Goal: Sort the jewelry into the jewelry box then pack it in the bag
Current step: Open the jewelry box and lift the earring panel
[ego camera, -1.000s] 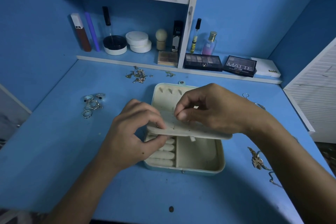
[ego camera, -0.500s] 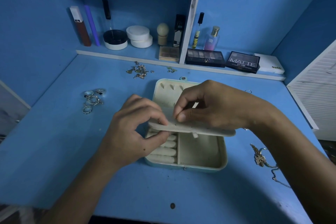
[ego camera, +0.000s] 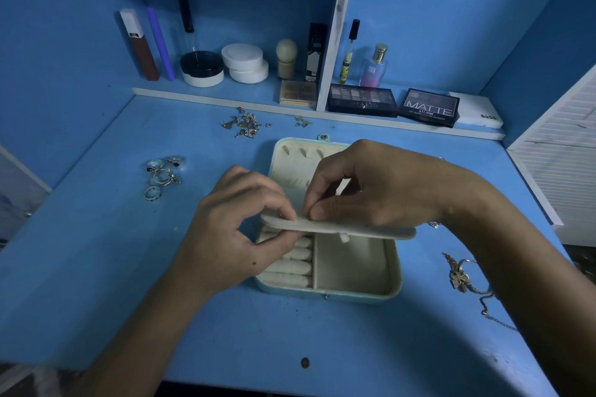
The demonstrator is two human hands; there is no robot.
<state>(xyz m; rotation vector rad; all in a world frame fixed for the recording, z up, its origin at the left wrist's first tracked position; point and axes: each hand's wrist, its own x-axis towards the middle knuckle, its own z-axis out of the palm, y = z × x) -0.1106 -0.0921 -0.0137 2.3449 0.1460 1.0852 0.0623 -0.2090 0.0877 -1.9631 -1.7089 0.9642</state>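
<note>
At the middle of the tabletop: the jewelry box [ego camera: 354, 271] is laid open, its lid flat behind the tray.
Tabletop [ego camera: 96, 267]: blue, with the box taken as landmark for what follows.
Panel [ego camera: 338, 229]: a cream padded flap is held level over the box's tray, hiding the tray's far part.
Left hand [ego camera: 235, 238]: the panel's left end is pinched between thumb and curled fingers.
Right hand [ego camera: 371, 190]: the panel's top, near its left end, is pinched by thumb and fingertips (whether anything small is held there cannot be told).
Box tray: ring rolls are seen at its left, an open compartment at its right.
Rings [ego camera: 161, 176]: clustered well left of the box.
Earrings [ego camera: 246, 126]: scattered behind the box, to its left.
Necklace [ego camera: 461, 277]: a gold chain with a flower charm is laid right of the box.
Shelf [ego camera: 225, 97]: behind the box, cosmetics and palettes are lined up.
</note>
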